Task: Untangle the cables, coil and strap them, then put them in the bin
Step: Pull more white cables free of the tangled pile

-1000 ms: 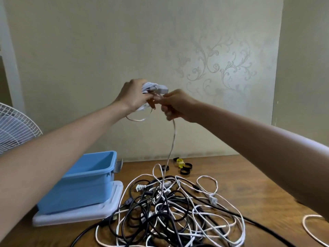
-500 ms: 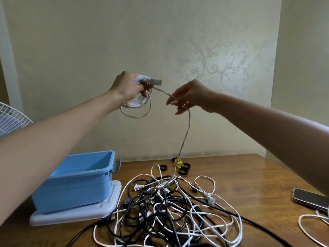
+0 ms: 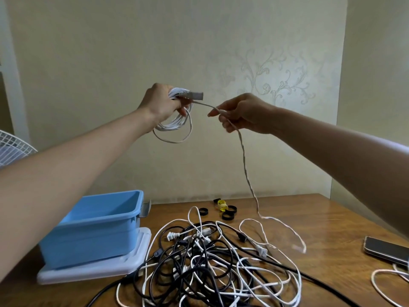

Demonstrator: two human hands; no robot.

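Wall [image 3: 132, 52]: pale matte wallpaper with a faint scroll pattern to the right.
Table [image 3: 332, 218]: glossy brown wood with visible grain, set against the wall.
Tangle [image 3: 210, 267]: thin round black and white cords looped over one another mid-table, with several plugs showing.
Bin [image 3: 95, 238]: smooth blue plastic, rectangular and open-topped, left of the tangle.
Lid [image 3: 93, 269]: flat white plastic under the bin.
White cable [image 3: 174, 125]: round loops up in the air with a metal plug sticking out on top. Its free length hangs down to the table.
Left hand [image 3: 161, 103]: raised, with the fingers curled round the loops.
Right hand [image 3: 243, 114]: pinching the free length nearby.
Phone [image 3: 385, 250]: dark and flat, at the table's right edge.
Straps [image 3: 228, 212]: small black rings and one yellow, behind the tangle.
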